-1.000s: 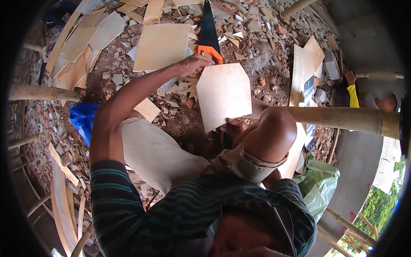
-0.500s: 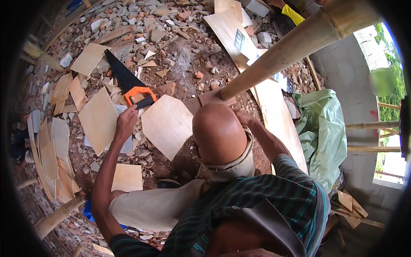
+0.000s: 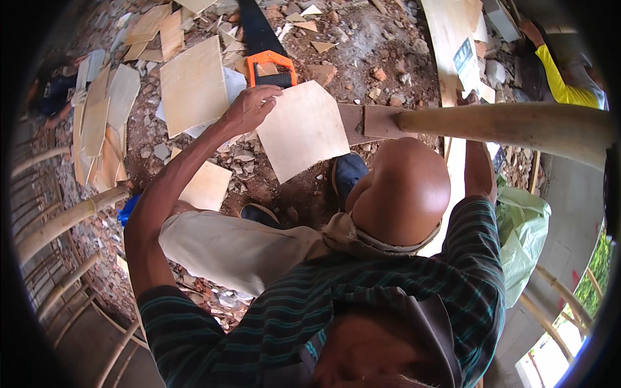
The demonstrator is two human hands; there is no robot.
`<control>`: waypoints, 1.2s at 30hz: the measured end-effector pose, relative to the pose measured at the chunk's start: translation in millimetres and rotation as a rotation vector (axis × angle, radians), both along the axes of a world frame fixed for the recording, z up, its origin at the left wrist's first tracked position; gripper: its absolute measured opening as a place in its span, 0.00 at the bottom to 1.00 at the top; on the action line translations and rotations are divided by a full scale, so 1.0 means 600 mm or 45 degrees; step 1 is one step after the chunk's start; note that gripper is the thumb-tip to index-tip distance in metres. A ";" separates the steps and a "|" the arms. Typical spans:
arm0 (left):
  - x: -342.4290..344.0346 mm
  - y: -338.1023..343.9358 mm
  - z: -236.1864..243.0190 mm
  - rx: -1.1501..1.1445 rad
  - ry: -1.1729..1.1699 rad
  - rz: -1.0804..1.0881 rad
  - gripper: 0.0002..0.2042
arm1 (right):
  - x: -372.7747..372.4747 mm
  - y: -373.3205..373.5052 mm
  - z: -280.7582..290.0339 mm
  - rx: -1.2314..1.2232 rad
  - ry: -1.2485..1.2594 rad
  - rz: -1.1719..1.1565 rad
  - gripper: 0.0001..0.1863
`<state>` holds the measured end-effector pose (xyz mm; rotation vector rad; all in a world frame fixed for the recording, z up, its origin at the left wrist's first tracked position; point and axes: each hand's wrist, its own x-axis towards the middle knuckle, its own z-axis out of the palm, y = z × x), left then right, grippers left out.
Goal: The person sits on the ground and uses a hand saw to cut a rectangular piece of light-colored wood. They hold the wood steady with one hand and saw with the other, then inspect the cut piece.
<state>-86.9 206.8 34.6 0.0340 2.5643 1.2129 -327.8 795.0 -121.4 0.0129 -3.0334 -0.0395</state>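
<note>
I cannot tell whether the left hand point(image 3: 249, 111), at the pale, clipped-corner plywood piece's point(image 3: 303, 132) edge, or the right hand point(image 3: 469, 98) grips anything.

Daylight is glaring white through the opening point(image 3: 557, 355) at lower right. The knee point(image 3: 414, 184) is shining and the board point(image 3: 304, 132) is reflecting brightly, while shadow is darkening the soil point(image 3: 305, 205) below. The centre is showing sharp; leftward, poles point(image 3: 65, 226) are dimming toward the black fisheye rim.
</note>
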 end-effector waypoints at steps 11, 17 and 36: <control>0.004 -0.014 -0.028 -0.027 -0.044 0.078 0.15 | -0.013 0.023 0.065 0.202 0.658 0.660 0.17; -0.024 0.026 -0.042 0.025 -0.047 -0.001 0.15 | -0.023 0.070 0.117 0.375 1.030 0.988 0.19; -0.001 0.021 -0.049 -0.310 -0.220 -0.260 0.16 | -0.055 -0.237 0.410 -1.798 -1.301 0.918 0.35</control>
